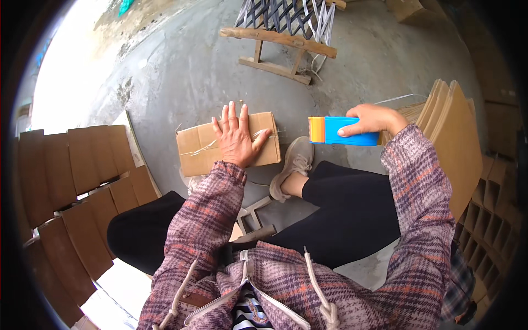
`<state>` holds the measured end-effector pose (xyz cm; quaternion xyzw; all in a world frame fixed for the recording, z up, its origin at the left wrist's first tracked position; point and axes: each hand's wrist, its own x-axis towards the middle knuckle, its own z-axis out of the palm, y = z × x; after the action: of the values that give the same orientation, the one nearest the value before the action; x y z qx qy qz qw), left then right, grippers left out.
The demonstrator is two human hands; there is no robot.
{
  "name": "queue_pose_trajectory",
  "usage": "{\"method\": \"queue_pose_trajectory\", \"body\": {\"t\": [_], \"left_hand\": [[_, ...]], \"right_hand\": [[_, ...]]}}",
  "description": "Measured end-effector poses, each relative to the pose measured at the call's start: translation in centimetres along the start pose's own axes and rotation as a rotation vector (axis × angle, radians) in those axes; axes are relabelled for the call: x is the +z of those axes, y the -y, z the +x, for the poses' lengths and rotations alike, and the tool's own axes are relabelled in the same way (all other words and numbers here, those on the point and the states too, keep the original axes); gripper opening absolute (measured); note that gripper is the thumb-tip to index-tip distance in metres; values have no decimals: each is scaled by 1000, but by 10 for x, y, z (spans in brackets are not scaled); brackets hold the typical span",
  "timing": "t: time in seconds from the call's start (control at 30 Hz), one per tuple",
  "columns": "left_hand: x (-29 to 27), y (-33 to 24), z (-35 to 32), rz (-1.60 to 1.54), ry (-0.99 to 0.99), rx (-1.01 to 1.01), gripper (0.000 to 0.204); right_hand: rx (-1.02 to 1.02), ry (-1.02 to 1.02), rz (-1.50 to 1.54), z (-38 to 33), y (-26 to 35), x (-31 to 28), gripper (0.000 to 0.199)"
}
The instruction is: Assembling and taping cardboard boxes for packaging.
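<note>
A closed cardboard box with strips of clear tape across it lies in front of me, near my feet. Flat on its top rests my left hand, fingers spread, gripping nothing. To the right of the box, my right hand is wrapped round a blue tape dispenser, its ribbed orange end pointing left toward the box. The dispenser is held in the air, apart from the box. The palm side of my right grip is hidden.
Stacked brown cartons line the left. On the right lean flat cardboard sheets, with divided cardboard pieces beyond. A wooden stool with a woven seat stands ahead on the concrete floor. My shoe is close beside the box.
</note>
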<state>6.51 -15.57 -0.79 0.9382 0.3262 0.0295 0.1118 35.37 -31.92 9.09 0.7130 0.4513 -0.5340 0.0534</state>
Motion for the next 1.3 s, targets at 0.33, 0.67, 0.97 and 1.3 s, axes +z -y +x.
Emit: {"method": "queue_pose_trajectory", "body": {"t": [0.33, 0.67, 0.97, 1.3], "left_hand": [[7, 2, 1, 2, -24, 1, 73], [5, 5, 4, 18, -47, -12, 68], [-2, 8, -6, -46, -11, -23, 74], [14, -1, 6, -137, -71, 7, 46]], "right_hand": [[162, -44, -405, 67, 71, 20, 62], [187, 41, -286, 102, 101, 32, 59], [102, -200, -302, 17, 106, -42, 61], [114, -1252, -438, 111, 88, -115, 63]]}}
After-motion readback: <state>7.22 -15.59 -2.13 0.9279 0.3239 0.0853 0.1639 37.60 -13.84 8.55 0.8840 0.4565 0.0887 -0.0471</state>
